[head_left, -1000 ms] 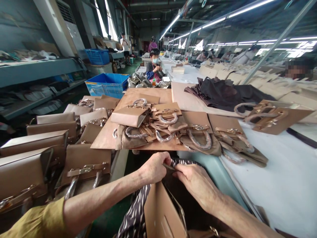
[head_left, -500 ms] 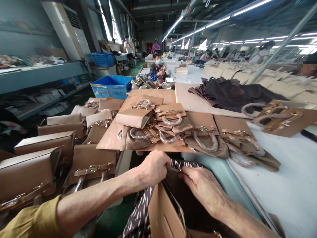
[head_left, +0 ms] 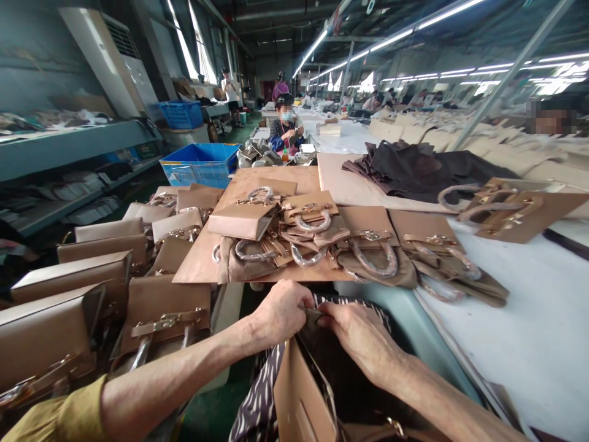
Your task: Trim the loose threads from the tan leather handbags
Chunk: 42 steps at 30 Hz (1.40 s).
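Fluorescent lights (head_left: 450, 14) are glowing along the ceiling of a long workshop, high beyond a brown board (head_left: 196, 267). On that board several tan handbags (head_left: 242, 221) are lying in a heap, their curved handles showing clear plastic wrapping and their metal clasps shining. Left of the board, more flap handbags (head_left: 168, 301) are standing close together. Past its far left corner a blue plastic crate (head_left: 200, 172) is sitting, and a masked co-worker (head_left: 282, 130) is facing the board from beyond its far edge. Dark brown sheets (head_left: 405, 166) are lying crumpled to the board's right.

Nearer than the board's front edge, an open handbag (head_left: 306, 387) is resting against black-and-white patterned cloth (head_left: 257, 393), its tan flap turning leftward and its dark inside showing. Left hand (head_left: 281, 313), just short of the board, is curling nearly closed and gripping the bag's dark upper edge. Right hand (head_left: 356, 334), also below the board, is staying half curled, its thumb and forefinger pinching that edge just beside the left.
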Each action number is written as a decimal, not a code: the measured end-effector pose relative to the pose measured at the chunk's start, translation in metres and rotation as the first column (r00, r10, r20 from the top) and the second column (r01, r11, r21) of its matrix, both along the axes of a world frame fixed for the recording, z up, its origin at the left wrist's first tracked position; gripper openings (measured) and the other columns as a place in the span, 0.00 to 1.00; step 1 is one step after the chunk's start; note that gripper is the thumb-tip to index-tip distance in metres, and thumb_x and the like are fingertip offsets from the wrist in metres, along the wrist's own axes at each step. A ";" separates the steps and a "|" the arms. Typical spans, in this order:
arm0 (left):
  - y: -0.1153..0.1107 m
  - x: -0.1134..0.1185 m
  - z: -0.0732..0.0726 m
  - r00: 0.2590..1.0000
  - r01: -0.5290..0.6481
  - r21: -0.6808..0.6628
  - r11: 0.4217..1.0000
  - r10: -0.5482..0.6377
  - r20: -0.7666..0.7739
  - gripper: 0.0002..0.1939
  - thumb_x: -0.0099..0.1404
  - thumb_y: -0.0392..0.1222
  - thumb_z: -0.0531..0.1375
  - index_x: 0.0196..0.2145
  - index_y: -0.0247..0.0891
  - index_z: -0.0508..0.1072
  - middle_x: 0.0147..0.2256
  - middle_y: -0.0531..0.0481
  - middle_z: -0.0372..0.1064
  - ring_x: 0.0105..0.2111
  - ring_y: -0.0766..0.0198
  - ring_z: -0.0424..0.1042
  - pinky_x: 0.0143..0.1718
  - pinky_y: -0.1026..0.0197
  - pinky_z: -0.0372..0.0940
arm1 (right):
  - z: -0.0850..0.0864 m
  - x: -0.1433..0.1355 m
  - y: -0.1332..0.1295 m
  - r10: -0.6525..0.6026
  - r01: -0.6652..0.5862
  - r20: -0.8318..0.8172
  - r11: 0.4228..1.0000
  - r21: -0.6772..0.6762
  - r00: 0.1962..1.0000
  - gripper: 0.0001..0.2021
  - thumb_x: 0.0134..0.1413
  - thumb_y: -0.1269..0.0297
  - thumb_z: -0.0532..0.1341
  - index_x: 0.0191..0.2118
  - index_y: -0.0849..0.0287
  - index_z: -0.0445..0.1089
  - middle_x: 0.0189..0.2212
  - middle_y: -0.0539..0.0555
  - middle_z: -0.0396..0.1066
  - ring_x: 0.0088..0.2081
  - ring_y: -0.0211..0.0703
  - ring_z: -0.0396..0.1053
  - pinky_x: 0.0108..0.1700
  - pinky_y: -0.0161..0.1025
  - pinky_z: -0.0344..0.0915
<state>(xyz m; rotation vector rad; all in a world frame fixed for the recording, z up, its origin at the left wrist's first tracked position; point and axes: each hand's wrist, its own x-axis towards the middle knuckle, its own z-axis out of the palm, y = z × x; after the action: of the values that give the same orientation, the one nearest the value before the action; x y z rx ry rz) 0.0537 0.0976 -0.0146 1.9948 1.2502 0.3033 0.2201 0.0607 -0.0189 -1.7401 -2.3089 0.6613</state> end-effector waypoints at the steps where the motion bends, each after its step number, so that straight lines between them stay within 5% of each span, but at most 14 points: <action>1: 0.000 -0.001 -0.001 1.000 0.000 0.006 1.000 0.000 0.003 0.17 0.42 0.27 0.50 0.27 0.35 0.75 0.20 0.55 0.67 0.24 0.68 0.63 0.23 0.69 0.52 | 0.001 -0.001 0.001 0.001 -0.002 -0.022 1.000 -0.021 1.000 0.11 0.55 0.67 0.53 0.32 0.53 0.73 0.29 0.51 0.76 0.36 0.43 0.72 0.33 0.33 0.56; 9: 0.000 -0.001 -0.002 1.000 -0.021 0.034 0.999 0.020 0.023 0.19 0.42 0.26 0.50 0.31 0.35 0.74 0.21 0.55 0.65 0.22 0.69 0.61 0.22 0.68 0.50 | 0.003 -0.003 0.002 -0.043 0.038 -0.079 0.997 -0.068 0.996 0.11 0.53 0.67 0.54 0.27 0.55 0.73 0.23 0.50 0.73 0.30 0.41 0.70 0.30 0.33 0.53; 19: -0.002 0.000 -0.002 0.994 -0.081 -0.001 0.997 0.081 0.067 0.09 0.45 0.32 0.59 0.28 0.34 0.73 0.22 0.55 0.64 0.25 0.68 0.61 0.24 0.68 0.51 | 0.004 -0.015 0.009 0.044 -0.051 -0.107 0.997 -0.062 0.993 0.12 0.57 0.61 0.53 0.37 0.52 0.74 0.34 0.55 0.77 0.40 0.47 0.72 0.34 0.34 0.58; 29: -0.005 -0.005 0.003 0.997 -0.066 -0.098 0.993 0.070 0.037 0.10 0.47 0.37 0.58 0.31 0.36 0.70 0.24 0.54 0.65 0.25 0.66 0.62 0.24 0.67 0.53 | 0.007 -0.011 0.012 0.058 -0.090 -0.201 0.984 -0.152 0.978 0.14 0.54 0.65 0.53 0.43 0.51 0.73 0.36 0.52 0.76 0.41 0.48 0.71 0.37 0.35 0.60; 33: -0.025 -0.001 0.019 0.977 -0.136 -0.150 0.979 0.157 0.141 0.20 0.52 0.37 0.54 0.44 0.36 0.66 0.38 0.48 0.69 0.37 0.61 0.67 0.37 0.63 0.62 | 0.008 -0.001 0.011 0.102 -0.108 -0.062 0.989 -0.098 0.993 0.13 0.54 0.69 0.51 0.39 0.55 0.73 0.34 0.53 0.75 0.39 0.46 0.71 0.36 0.35 0.60; 36: -0.049 0.007 0.028 0.971 -0.149 -0.029 0.988 0.152 0.187 0.32 0.54 0.39 0.56 0.57 0.37 0.55 0.54 0.42 0.59 0.53 0.55 0.59 0.54 0.56 0.56 | 0.016 0.009 0.016 0.059 -0.060 0.124 0.998 0.000 0.991 0.13 0.53 0.73 0.49 0.33 0.59 0.71 0.31 0.55 0.74 0.36 0.45 0.69 0.35 0.36 0.58; 39: -0.072 0.015 0.022 0.992 0.025 0.108 0.994 -0.038 0.119 0.43 0.50 0.46 0.62 0.61 0.37 0.49 0.61 0.39 0.46 0.59 0.45 0.48 0.57 0.48 0.52 | 0.032 0.018 0.025 -0.010 0.000 0.202 0.999 0.047 0.979 0.12 0.52 0.75 0.49 0.27 0.60 0.69 0.26 0.54 0.72 0.31 0.42 0.68 0.31 0.35 0.55; 42: -0.085 0.021 0.002 0.993 0.095 0.190 0.977 -0.106 0.047 0.42 0.54 0.44 0.59 0.63 0.39 0.45 0.62 0.39 0.44 0.60 0.44 0.46 0.57 0.45 0.51 | 0.050 0.026 0.030 -0.086 0.067 0.291 0.995 0.076 0.953 0.11 0.52 0.74 0.51 0.24 0.62 0.68 0.24 0.56 0.70 0.28 0.41 0.67 0.28 0.36 0.52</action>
<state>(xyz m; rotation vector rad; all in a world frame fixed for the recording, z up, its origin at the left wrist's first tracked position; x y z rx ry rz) 0.0750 0.0128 -0.0130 2.1853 1.1157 0.4395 0.2461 0.0907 0.0308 -2.0036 -2.3997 0.3260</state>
